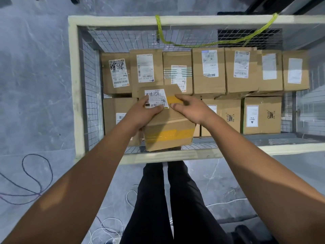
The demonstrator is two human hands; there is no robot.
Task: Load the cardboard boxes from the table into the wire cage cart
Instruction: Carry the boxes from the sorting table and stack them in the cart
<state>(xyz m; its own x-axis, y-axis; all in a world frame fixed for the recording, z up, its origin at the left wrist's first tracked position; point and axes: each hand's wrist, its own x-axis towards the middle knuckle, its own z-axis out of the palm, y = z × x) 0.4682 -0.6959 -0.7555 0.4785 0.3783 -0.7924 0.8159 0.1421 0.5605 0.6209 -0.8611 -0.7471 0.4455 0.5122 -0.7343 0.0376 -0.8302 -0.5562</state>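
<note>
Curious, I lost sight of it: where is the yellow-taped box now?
Head view, centre: the left hand and right hand hold the yellow-taped box over the wire cage cart, near its left front corner, before the back row.

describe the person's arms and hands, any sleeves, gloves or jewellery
The left hand and right hand wear no gloves, and no ring, watch or bracelet is visible. No sleeve shows above either wrist, right down to the bottom edge of the picture. The black trousers are the only clothing in view.
</note>
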